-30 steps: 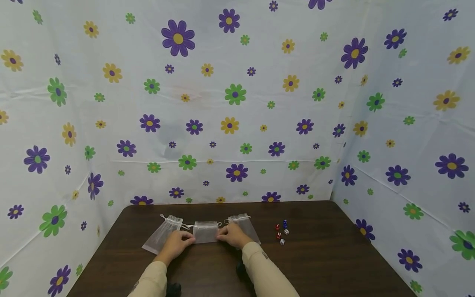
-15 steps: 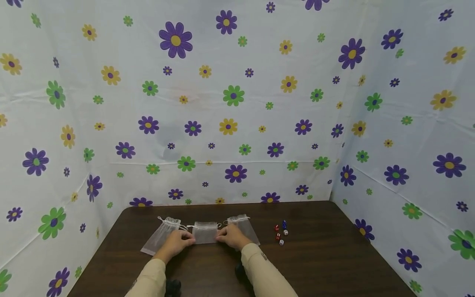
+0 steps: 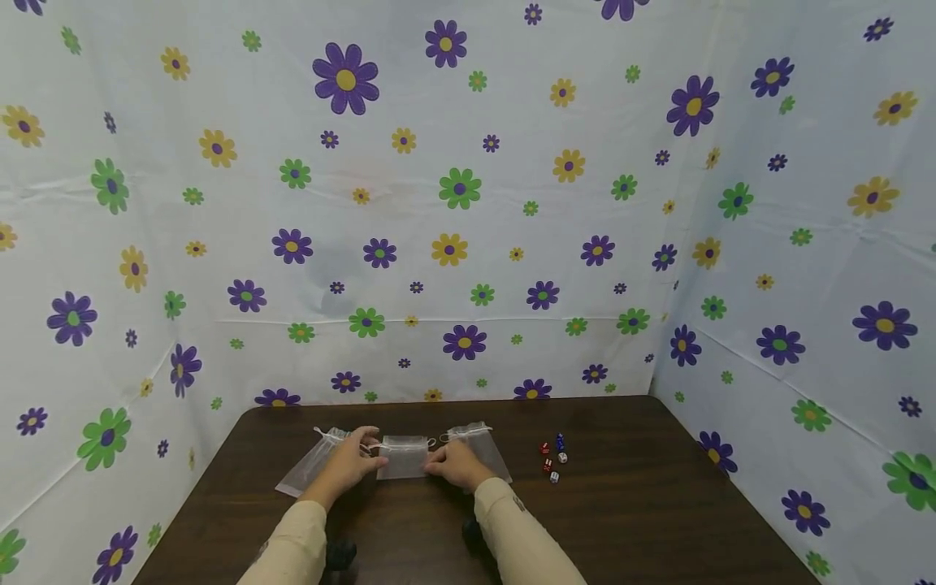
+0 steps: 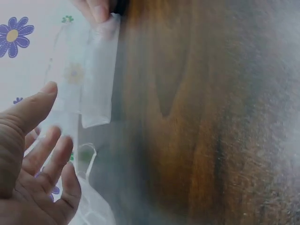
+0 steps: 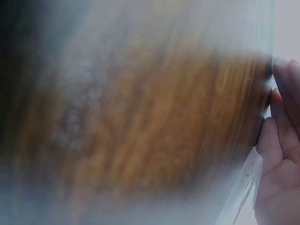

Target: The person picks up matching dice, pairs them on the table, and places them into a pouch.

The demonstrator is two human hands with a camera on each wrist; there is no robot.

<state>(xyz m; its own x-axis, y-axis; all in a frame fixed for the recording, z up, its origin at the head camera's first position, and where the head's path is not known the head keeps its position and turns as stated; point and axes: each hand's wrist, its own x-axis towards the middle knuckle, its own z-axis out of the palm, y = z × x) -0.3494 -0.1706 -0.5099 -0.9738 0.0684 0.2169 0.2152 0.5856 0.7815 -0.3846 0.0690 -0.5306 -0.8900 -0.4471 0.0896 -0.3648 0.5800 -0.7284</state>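
A sheer white drawstring pouch [image 3: 405, 459] is in the middle of the brown table in the head view. My right hand [image 3: 455, 465] pinches its right edge between thumb and fingertips. My left hand [image 3: 349, 461] is beside its left edge, thumb and fingers spread and relaxed. The left wrist view has this hand [image 4: 44, 154] apart from the pouch [image 4: 98, 79], with nothing in its grasp. A second pouch [image 3: 310, 467] lies under and left of my left hand. The third pouch [image 3: 488, 451] is partly covered by my right hand.
Several small dice, red [image 3: 547, 465], blue [image 3: 561, 442] and white [image 3: 554, 478], lie to the right of my right hand. A flower-print cloth [image 3: 409, 349] encloses the table [image 3: 621, 520] at the back and sides.
My left hand has let go of the middle pouch's left edge and its fingers have opened and lifted toward the drawstring side. The right hand keeps its pinch in place.
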